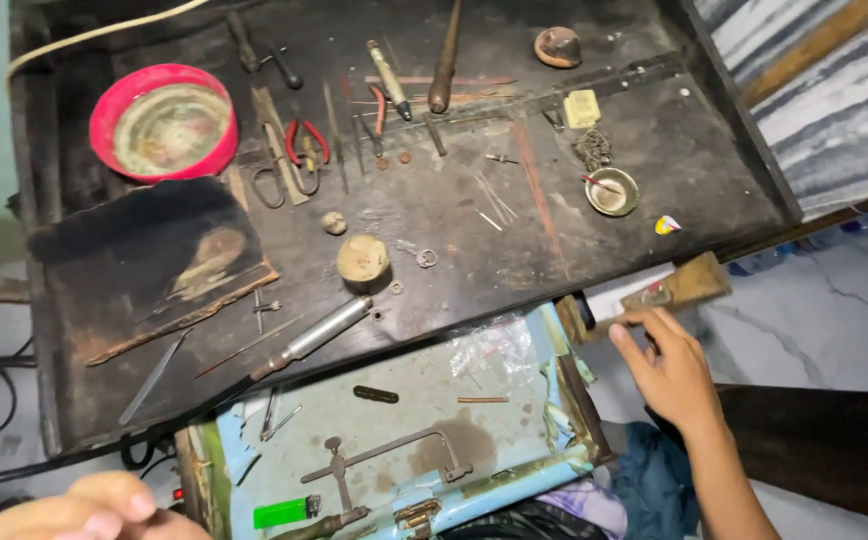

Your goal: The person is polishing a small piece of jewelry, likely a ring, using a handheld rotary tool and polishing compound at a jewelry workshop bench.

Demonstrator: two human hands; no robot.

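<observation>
My right hand point(669, 368) reaches toward the right edge of a dark, worn workbench point(434, 230), its fingers apart and touching a small wooden block point(679, 287) fixed at the bench's front right corner. My left hand point(94, 508) shows only partly at the bottom left, fingers curled, nothing visible in it. Below the bench a light blue open drawer point(404, 410) holds a small metal saw frame point(384, 458), a green lighter point(286, 513) and thin metal bits.
On the bench lie a red bowl point(164, 122), red-handled pliers point(306, 140), scissors point(276, 170), files, a round wooden puck point(363, 260), a metal torch tube point(314, 338), a charred board point(149, 260) and a small brass dish point(612, 192). Cables run at the left; marble floor lies right.
</observation>
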